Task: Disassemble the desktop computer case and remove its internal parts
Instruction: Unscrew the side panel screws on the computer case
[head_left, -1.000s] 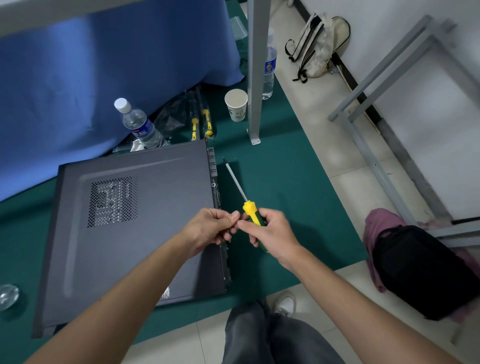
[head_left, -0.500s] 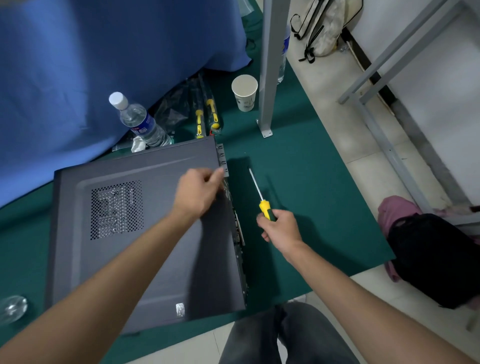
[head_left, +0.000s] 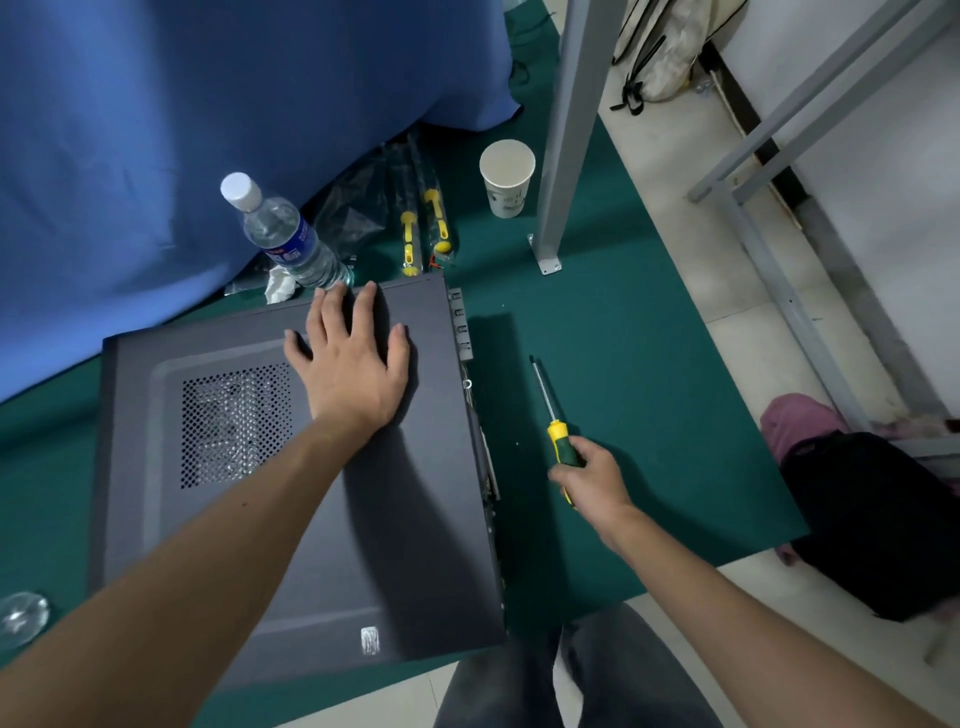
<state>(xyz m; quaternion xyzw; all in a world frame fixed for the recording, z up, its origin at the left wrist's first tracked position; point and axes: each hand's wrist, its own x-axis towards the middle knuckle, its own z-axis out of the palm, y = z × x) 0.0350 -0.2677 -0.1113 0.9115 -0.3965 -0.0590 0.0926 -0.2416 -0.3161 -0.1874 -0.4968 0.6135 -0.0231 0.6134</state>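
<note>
Left hand (head_left: 353, 364): your flat, spread fingers steady the side panel (head_left: 291, 467); Right hand (head_left: 592, 480): you grip the screwdriver (head_left: 558, 436), ready for screws.

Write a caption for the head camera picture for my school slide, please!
Left hand flat on the computer case's side panel, right hand holding a yellow-green screwdriver.

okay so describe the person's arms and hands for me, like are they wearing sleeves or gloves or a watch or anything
Both forearms are bare as far as the frame shows, with no sleeve in view. The left hand and right hand wear no gloves. No watch, bracelet or ring is visible on either wrist or on the fingers. A small dark spot marks the left forearm.
</note>
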